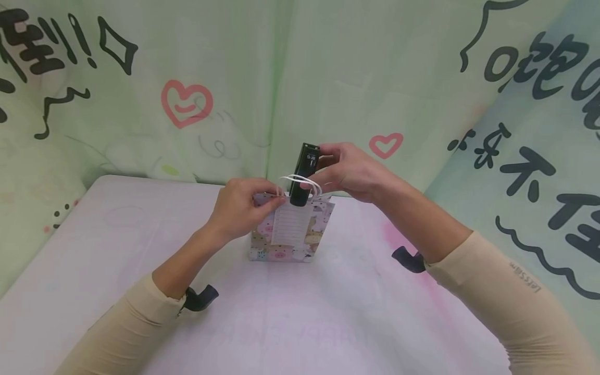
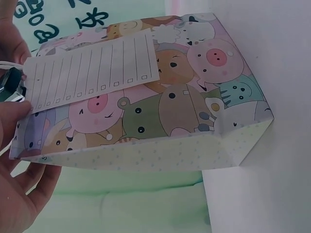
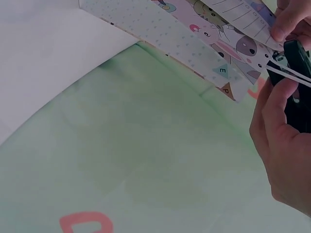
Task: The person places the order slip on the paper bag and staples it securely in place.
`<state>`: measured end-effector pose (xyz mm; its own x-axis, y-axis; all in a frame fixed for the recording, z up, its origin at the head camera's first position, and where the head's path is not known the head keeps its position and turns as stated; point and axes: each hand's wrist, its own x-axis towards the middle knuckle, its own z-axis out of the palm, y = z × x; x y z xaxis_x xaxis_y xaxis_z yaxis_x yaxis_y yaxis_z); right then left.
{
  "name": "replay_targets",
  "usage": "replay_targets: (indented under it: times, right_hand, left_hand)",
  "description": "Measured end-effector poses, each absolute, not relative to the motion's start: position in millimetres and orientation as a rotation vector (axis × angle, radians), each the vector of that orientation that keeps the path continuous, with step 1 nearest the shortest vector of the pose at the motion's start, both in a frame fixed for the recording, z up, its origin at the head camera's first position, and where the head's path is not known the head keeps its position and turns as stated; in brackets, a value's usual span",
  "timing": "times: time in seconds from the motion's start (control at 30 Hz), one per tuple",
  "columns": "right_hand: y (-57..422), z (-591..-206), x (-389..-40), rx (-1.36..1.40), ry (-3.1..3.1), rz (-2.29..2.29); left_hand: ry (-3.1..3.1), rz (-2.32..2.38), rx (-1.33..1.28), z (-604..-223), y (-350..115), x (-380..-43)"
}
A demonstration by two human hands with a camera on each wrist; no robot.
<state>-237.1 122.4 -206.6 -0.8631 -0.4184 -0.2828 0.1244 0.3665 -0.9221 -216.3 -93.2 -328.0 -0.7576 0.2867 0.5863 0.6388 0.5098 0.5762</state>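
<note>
A small paper gift bag (image 1: 281, 254) printed with cartoon animals stands upright on the table. A lined checklist sheet (image 1: 289, 229) lies flat against its front face, its upper end at the bag's rim. My left hand (image 1: 241, 208) pinches the bag's top edge beside the sheet, thumb in front. In my right hand (image 1: 351, 169) is a black stapler (image 1: 307, 161), held upright at the bag's rim, with its lower end over the top of the sheet. White cord handles (image 1: 300, 178) loop across the stapler. In the right wrist view, the stapler's jaws (image 3: 296, 56) stand apart near the sheet's end.
The table (image 1: 328, 317) has a pale cloth cover. Behind it hangs a light green curtain (image 1: 356, 78) with drawn hearts and black lettering. Dark curved pieces (image 1: 201, 299) stick out at both sleeve cuffs.
</note>
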Motion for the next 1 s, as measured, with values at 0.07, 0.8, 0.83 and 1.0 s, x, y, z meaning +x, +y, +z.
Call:
replay_targets:
  times: [0.07,0.8,0.83,1.0]
  right_hand:
    - [122.1,-206.0,-236.8,-0.242,2.137,-1.536]
    - [124.7,-205.4,-236.0,-0.305,2.133,-1.5]
    - [124.8,-205.6,-236.1,-0.317,2.135,-1.493]
    - [125.2,-207.3,-236.3,-0.365,2.165,-1.45]
  left_hand:
    - [-2.334,-1.125,-0.756,-328.8,-92.7,-215.9]
    - [-2.323,-1.062,-0.715,-326.6,-90.5,-212.2]
    - [-2.322,-1.059,-0.714,-326.7,-90.3,-212.3]
    - [-2.317,-1.051,-0.705,-327.5,-89.5,-212.9]
